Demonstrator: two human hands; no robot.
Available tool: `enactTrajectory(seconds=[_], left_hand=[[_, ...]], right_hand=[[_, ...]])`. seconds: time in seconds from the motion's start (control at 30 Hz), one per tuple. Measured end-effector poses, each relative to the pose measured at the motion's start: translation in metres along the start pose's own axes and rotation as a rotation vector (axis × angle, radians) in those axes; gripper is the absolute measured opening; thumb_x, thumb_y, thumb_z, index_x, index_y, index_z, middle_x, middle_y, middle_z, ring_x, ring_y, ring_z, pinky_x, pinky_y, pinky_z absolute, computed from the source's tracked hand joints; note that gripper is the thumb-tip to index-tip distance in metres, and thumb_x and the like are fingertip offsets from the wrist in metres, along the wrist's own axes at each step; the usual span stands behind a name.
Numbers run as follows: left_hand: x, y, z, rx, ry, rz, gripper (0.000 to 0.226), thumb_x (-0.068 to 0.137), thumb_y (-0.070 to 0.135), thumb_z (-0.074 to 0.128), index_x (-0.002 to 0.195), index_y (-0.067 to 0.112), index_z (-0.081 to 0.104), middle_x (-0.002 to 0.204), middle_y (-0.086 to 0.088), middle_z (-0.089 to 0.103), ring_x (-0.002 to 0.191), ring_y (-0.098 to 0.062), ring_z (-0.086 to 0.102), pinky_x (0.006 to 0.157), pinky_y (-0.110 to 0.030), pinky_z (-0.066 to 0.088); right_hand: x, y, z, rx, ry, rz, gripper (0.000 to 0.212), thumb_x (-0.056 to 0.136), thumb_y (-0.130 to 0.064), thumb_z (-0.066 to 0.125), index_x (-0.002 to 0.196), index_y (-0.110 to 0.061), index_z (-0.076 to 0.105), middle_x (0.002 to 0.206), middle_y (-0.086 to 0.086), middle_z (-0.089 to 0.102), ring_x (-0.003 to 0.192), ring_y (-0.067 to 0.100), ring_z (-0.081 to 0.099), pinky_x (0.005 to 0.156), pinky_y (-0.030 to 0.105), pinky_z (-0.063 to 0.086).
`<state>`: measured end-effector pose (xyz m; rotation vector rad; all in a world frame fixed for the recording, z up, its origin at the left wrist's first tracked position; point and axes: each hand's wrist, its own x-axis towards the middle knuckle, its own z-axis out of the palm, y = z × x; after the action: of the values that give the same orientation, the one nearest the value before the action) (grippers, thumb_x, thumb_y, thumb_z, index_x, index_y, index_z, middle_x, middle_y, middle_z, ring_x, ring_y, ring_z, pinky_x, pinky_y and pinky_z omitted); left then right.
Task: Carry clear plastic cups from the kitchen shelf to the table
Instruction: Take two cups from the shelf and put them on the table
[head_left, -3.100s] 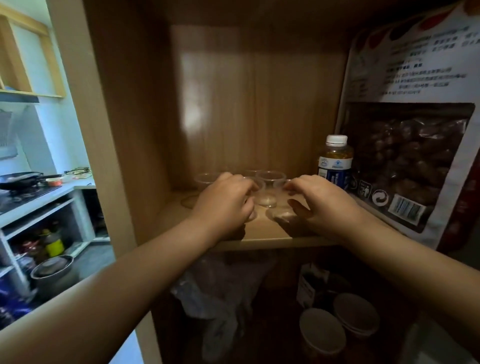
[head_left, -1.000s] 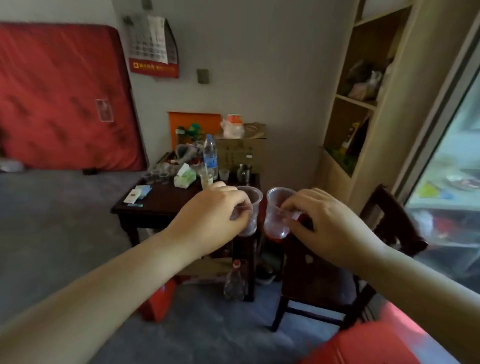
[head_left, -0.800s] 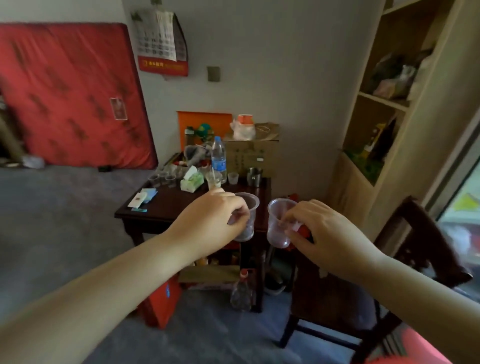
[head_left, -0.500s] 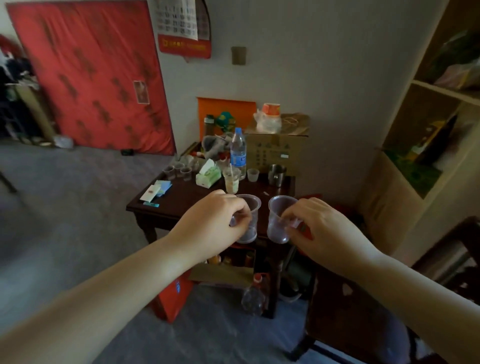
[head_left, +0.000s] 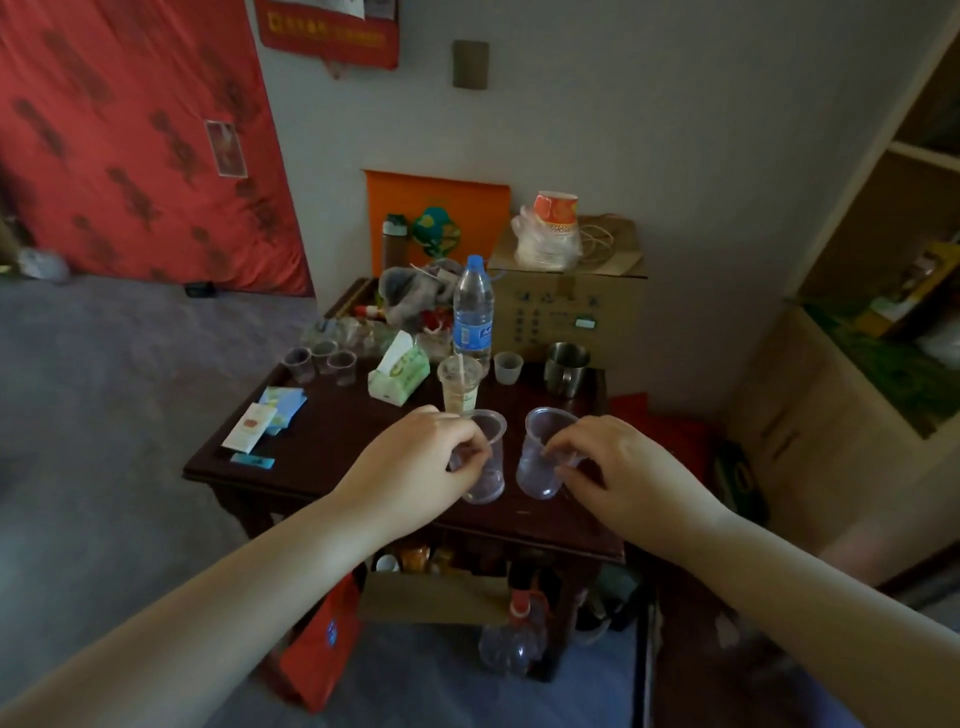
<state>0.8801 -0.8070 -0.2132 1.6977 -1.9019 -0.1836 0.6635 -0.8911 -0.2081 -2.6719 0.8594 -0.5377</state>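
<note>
Cups at frame centre: my left hand (head_left: 415, 462) pinches one clear plastic cup (head_left: 485, 457), my right hand (head_left: 618, 467) grips another clear plastic cup (head_left: 540, 457), side by side above the dark wooden table (head_left: 332, 436).

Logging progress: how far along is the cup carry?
Done: cups are off the shelf and at the dark table. In hand: left hand holds one clear cup, right hand another, both upright over the near edge. Left: set them down, seemingly not yet released.
</note>
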Motion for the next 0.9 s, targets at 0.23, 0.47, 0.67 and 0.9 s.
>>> enactTrajectory(seconds=[0.23, 0.47, 0.67, 0.9], left_hand=[[0.062, -0.064, 0.044, -0.073, -0.107, -0.022, 0.009, 0.082, 0.024, 0.057, 0.084, 0.028, 0.065, 0.072, 0.021, 0.053, 0.082, 0.006, 0.046, 0.061, -0.015, 0.033], [0.120, -0.102, 0.098, -0.131, -0.157, -0.118, 0.014, 0.082, 0.024, 0.055, 0.091, 0.032, 0.063, 0.075, 0.012, 0.058, 0.074, -0.001, 0.052, 0.061, -0.027, 0.045], [0.172, -0.126, 0.145, -0.140, -0.158, -0.217, 0.017, 0.081, 0.016, 0.054, 0.091, 0.026, 0.064, 0.073, 0.006, 0.061, 0.070, -0.006, 0.055, 0.062, -0.034, 0.049], [0.222, -0.157, 0.213, -0.164, -0.193, -0.352, 0.020, 0.087, 0.016, 0.051, 0.101, 0.021, 0.064, 0.076, 0.015, 0.051, 0.077, -0.007, 0.051, 0.065, -0.018, 0.037]], right_hand=[[0.050, 0.048, 0.036, 0.021, -0.041, 0.123, 0.025, 0.088, -0.022, 0.054, 0.112, -0.025, 0.059, 0.108, -0.010, 0.060, 0.101, 0.003, 0.049, 0.086, 0.025, 0.045], [0.089, 0.119, 0.068, 0.072, -0.134, 0.163, 0.030, 0.090, -0.016, 0.050, 0.119, -0.019, 0.057, 0.116, -0.002, 0.061, 0.110, 0.011, 0.050, 0.093, 0.026, 0.041], [0.131, 0.195, 0.089, 0.142, -0.203, 0.216, 0.030, 0.091, -0.016, 0.048, 0.120, -0.020, 0.057, 0.116, -0.004, 0.059, 0.112, 0.009, 0.048, 0.089, 0.014, 0.031], [0.172, 0.275, 0.129, 0.192, -0.231, 0.320, 0.030, 0.091, -0.015, 0.048, 0.119, -0.017, 0.058, 0.114, -0.001, 0.061, 0.108, 0.012, 0.052, 0.086, 0.017, 0.036]])
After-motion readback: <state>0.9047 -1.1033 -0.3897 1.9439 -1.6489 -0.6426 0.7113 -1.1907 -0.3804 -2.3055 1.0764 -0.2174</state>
